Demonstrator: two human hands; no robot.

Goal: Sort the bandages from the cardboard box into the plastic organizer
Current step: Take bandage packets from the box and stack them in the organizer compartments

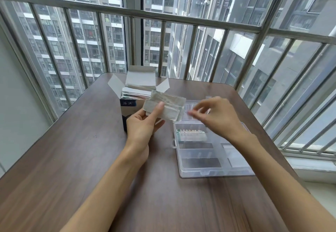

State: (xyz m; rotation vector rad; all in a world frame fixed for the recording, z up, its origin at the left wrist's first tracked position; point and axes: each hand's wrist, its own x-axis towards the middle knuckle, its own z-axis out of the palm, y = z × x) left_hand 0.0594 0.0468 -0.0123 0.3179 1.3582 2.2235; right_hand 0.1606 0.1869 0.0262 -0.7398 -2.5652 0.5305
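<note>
Above a dark wood-grain table [76, 159], two bare hands sort flat paper-wrapped bandages.

Left hand [141, 128] grips a fanned stack of bandages [165, 107], thumb pressed across their pale, slightly crinkled wrappers, just in front of the cardboard box [134, 93]. Its grey flaps stand open and more thin packets are stacked inside; its front is dark blue. Right hand [216, 117] hovers over the plastic organizer [209, 159], fingers curled toward the stack's edge; motion blur hides whether it pinches anything. That clear, rectangular case lies open on the table with divided compartments; one far-left compartment holds a white bandage packet with green print [191, 134]. Metal railing bars [163, 17] run behind.
</note>
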